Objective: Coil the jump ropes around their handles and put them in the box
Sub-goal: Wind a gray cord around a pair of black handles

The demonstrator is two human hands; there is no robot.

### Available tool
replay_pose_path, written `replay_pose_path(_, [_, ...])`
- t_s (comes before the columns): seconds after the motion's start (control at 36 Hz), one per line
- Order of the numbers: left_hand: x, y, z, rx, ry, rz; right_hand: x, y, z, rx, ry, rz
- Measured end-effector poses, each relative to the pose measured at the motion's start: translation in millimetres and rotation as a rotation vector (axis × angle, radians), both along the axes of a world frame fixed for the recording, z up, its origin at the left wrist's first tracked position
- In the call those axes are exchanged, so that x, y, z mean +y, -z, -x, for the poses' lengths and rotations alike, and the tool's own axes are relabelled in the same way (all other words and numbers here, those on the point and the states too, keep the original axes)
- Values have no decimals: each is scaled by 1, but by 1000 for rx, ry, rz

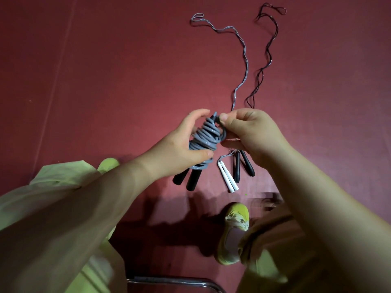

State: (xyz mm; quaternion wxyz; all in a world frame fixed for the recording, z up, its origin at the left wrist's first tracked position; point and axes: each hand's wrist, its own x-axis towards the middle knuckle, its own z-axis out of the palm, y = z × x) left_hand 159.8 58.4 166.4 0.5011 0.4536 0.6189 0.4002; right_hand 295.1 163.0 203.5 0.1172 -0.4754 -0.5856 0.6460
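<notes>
Clearly the left hand (179,144) is curled round the grey rope (204,138), thumb pressing the coil against its black handles (187,177) so the turns cannot spring loose. Meanwhile the right hand (249,132) pinches the rope's end at the top, probably to tuck it in. Two more ropes (243,66) lie uncoiled on the red floor (105,70), handles nearest the feet. No box shows, so nothing can be judged boxed.

Glossy grey rope (204,138) (speckled), matt black handles (187,178), matt red floor (118,66)
</notes>
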Motion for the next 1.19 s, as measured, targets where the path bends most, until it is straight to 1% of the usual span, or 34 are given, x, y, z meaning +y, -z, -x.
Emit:
replay_pose_path(0.06, [-1, 0, -2, 17, 38, 7, -1, 2, 0, -13, -29, 9])
replay_pose_path(0.14, [-2, -2, -4, -10, 57, 25, -2, 3, -1, 9, -36, 28])
replay_pose_path(0.33, [-2, -5, -4, -124, 89, 21, -10, 7, 2, 54, 61, 36])
replay_pose_path(0.44, [-2, -1, -2, -161, 90, 30, -17, 12, 4, 115, 120, 136])
replay_pose_path(0.56, [1, 0, 5, -248, 25, 22, -13, 7, 3, 254, 68, 285])
replay_pose_path(0.61, [1, 0, 8, -291, 17, 22, -12, 6, 2, 280, 40, 306])
replay_pose_path(0.75, [-1, -1, 4, -334, 25, 28, -14, 10, 3, 253, 78, 268])
replay_pose_path(0.92, [-2, 0, 6, -461, 38, 90, -14, 10, 4, 257, 122, 171])
replay_pose_path(1.06, [-2, -1, 9, -518, 55, 189, -15, 14, 3, 202, 16, 89])
replay_pose_path(1.19, [-5, 0, 11, -555, 91, 245, -16, 15, 0, 147, -102, 18])
